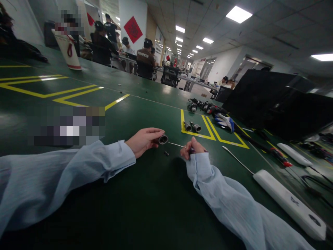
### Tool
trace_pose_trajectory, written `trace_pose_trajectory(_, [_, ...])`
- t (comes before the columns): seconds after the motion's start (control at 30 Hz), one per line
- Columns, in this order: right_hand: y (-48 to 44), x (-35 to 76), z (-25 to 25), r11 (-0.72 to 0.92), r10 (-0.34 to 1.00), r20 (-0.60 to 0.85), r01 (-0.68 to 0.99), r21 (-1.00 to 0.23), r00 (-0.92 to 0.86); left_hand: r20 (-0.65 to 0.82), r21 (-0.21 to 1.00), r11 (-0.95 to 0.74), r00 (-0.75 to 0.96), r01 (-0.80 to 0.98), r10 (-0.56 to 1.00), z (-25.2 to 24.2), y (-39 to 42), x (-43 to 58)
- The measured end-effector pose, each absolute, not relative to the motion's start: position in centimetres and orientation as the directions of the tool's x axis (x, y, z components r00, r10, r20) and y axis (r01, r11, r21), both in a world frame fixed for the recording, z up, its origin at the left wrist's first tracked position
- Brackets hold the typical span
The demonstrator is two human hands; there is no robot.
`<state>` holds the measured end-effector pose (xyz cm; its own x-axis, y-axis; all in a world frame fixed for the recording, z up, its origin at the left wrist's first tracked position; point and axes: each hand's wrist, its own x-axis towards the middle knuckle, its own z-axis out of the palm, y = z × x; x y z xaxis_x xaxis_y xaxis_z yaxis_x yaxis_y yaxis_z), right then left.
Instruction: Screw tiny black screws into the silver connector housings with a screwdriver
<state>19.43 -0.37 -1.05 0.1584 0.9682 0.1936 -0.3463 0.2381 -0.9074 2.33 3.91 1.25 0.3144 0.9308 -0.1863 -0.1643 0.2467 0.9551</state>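
Observation:
Between the thumb and fingers of my left hand (146,141) is a round metal part (163,139), its hollow end facing me. My right hand (194,149) is wrapped round the dark handle of a screwdriver-like tool, whose thin metal shaft (177,144) points left at the metal part. Whether the shaft tip touches the part is too small to tell. Just below the part, small dark rings (166,153) lie on the green table (145,194). Two similar metal parts (195,127) sit inside a yellow taped square, beyond my right hand.
White power strips (288,203) lie at the right, near a red-and-black tool (281,157). A blue-and-white glove (224,122), dark metal parts (193,107) and a black monitor (275,100) are farther back. A white cup (68,50) stands back left; people sit beyond.

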Motion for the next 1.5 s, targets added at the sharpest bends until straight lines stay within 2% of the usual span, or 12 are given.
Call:
trace_pose_trajectory(0.13, [0.2,19.7,-1.4,0.249,0.968,0.229,-0.418,-0.873,0.099,-0.215,0.938,0.284,0.313,-0.196,0.925,1.0,4.4,2.1])
trace_pose_trajectory(0.3, [-0.3,19.6,-1.4,0.268,0.963,0.254,-0.336,-0.903,0.086,-0.220,0.924,0.298,0.304,-0.238,0.927,0.8,4.7,2.2])
trace_pose_trajectory(0.6, [-2.1,18.2,-0.5,0.413,0.909,0.415,0.038,-0.910,0.041,-0.237,0.915,0.310,0.277,-0.259,0.931,1.8,4.1,2.7])
trace_pose_trajectory(0.77, [-1.8,17.9,-0.9,0.384,0.915,0.399,0.184,-0.905,0.054,-0.216,0.926,0.290,0.288,-0.242,0.933,1.8,4.0,2.7])
trace_pose_trajectory(0.97, [-2.1,18.6,-0.5,0.416,0.901,0.428,0.139,-0.899,0.072,-0.203,0.924,0.278,0.279,-0.263,0.938,1.2,4.4,2.6])
trace_pose_trajectory(1.17, [-2.3,19.0,-0.1,0.314,0.937,0.323,0.090,-0.945,0.130,-0.199,0.909,0.287,0.292,-0.301,0.936,0.6,4.8,2.4])
trace_pose_trajectory(1.5, [-2.3,18.9,0.2,0.259,0.939,0.284,0.144,-0.955,0.195,-0.195,0.909,0.283,0.286,-0.308,0.938,0.9,4.5,2.5])
